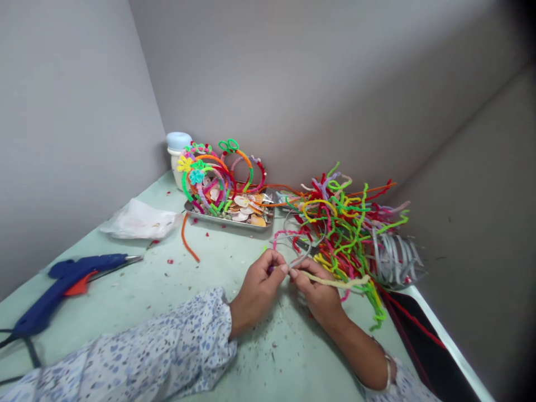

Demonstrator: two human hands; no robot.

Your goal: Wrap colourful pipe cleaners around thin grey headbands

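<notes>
My left hand [258,287] pinches the end of a thin grey headband [305,254], with a bit of purple at its fingertips. The band loops up beyond my hands, and pink fuzzy wrapping shows on its far left side. Close beside it, my right hand [319,295] is closed with thumb and fingers on a pale yellow pipe cleaner [335,281], whose long end sticks out to the right. The fingertips of both hands almost meet at the band, and the exact grip points are partly hidden by the fingers.
A heap of coloured pipe cleaners [347,223] lies right, beside bundled grey headbands [396,259]. Wrapped headbands [209,184] stand in a metal tray [228,223] behind, near a blue-lidded bottle [178,159]. Left are a white plastic bag [140,219] and blue glue gun [54,290].
</notes>
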